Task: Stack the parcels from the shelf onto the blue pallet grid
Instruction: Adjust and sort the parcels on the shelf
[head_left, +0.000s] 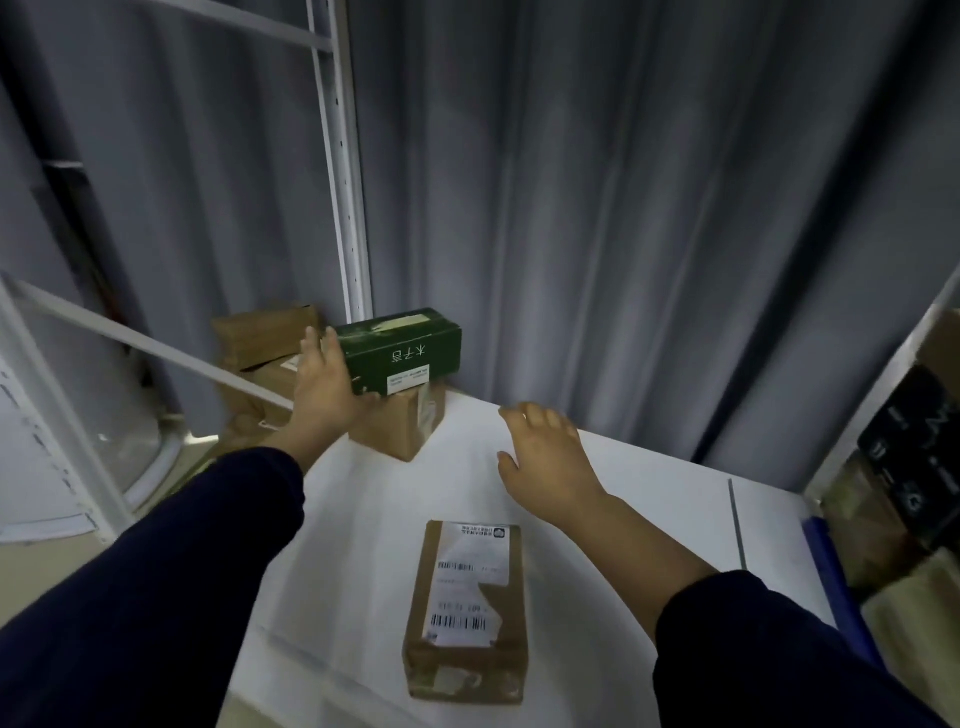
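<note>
Cardboard looks stiff and light: left grip (324, 382) clasps the green box (400, 351) end; right grip (540, 452) spread, empty.

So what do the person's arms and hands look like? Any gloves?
No gloves: the left hand and right hand are both bare. Each arm wears a dark navy long sleeve. The left sleeve reaches nearly to the wrist, while the right sleeve is pushed up, leaving the forearm uncovered. No rings, watch or markings show.

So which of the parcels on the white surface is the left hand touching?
The green box, stacked on a brown carton at the far corner. The left hand grips its end; the labelled brown parcel lies untouched nearer the camera.
</note>
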